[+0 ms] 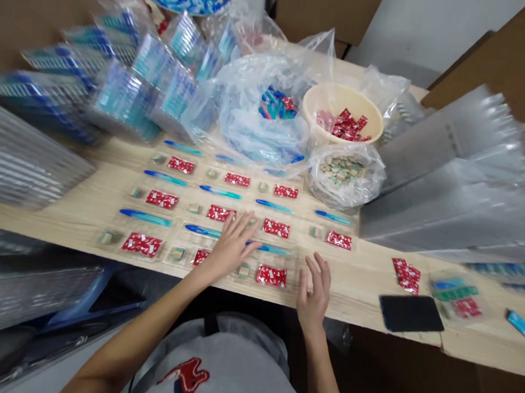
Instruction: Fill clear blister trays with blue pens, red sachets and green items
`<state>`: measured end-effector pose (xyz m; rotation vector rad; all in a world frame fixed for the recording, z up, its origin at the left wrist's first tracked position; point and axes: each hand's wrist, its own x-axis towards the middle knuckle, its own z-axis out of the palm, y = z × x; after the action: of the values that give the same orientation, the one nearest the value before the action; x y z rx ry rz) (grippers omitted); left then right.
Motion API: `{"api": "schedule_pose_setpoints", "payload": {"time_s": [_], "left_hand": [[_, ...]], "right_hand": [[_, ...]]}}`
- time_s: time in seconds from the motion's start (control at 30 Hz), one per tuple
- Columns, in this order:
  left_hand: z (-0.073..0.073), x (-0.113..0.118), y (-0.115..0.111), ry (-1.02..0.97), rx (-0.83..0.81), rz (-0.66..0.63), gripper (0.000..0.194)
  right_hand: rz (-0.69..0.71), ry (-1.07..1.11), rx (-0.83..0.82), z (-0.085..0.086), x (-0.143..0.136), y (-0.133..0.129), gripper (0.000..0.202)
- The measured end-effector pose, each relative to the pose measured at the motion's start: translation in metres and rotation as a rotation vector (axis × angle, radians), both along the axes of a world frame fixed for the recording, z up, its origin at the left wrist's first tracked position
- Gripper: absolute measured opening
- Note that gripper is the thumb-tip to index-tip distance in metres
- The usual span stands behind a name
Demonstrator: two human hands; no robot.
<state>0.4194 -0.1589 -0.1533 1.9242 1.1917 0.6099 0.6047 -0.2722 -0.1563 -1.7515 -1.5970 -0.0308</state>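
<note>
My left hand point(232, 247) lies over the rows of clear trays, fingers spread, partly covering a red packet and a blue pen. My right hand point(315, 288) is at the table's front edge, just right of the front tray, its fingers apart and slightly curled, holding nothing. Several clear trays each carry a blue-green pen point(145, 217), a red patterned packet point(142, 244) and a small striped block point(177, 254). Near my right hand lies the front tray's red packet point(271, 275). One more tray, with its red packet point(339, 239), sits behind my right hand.
Behind the trays stand a cream bowl point(378, 118) of red packets, a bag of small blocks point(343, 169) and a bag of pens point(258, 132). Stacked clear trays point(455, 175) rise on the right. A black phone point(411, 313) lies front right. Another person's arm shows top left.
</note>
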Motion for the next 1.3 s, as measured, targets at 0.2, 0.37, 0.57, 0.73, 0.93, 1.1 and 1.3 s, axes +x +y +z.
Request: {"api": "schedule_pose_setpoints", "payload": {"time_s": [0.2, 0.37, 0.57, 0.73, 0.93, 1.1, 1.3], "left_hand": [[0.07, 0.049, -0.04, -0.906, -0.952, -0.133, 0.082], [0.096, 0.012, -0.041, -0.61, -0.546, -0.503, 0.05], [0.01, -0.034, -0.056, 0.207, 0.271, -0.1, 0.044], [-0.026, -0.049, -0.082, 0.482, 0.526, -0.012, 0.06], [-0.025, -0.037, -0.087, 0.505, 0.398, 0.001, 0.052], [-0.021, -0.037, -0.091, 0.393, 0.393, 0.023, 0.055], [-0.017, -0.032, -0.082, 0.263, 0.324, 0.084, 0.051]], "right_hand": [[0.372, -0.163, 0.153, 0.019, -0.006, 0.034, 0.053], [-0.261, 0.08, -0.041, 0.015, 0.052, 0.02, 0.042], [-0.212, 0.316, -0.378, 0.012, 0.039, -0.017, 0.037], [-0.084, 0.208, -0.542, 0.006, 0.014, -0.003, 0.045], [-0.096, 0.077, -0.606, 0.002, 0.005, 0.006, 0.048], [-0.102, 0.208, -0.553, 0.018, 0.003, -0.003, 0.04], [-0.107, 0.13, -0.473, 0.039, 0.008, 0.013, 0.037]]}}
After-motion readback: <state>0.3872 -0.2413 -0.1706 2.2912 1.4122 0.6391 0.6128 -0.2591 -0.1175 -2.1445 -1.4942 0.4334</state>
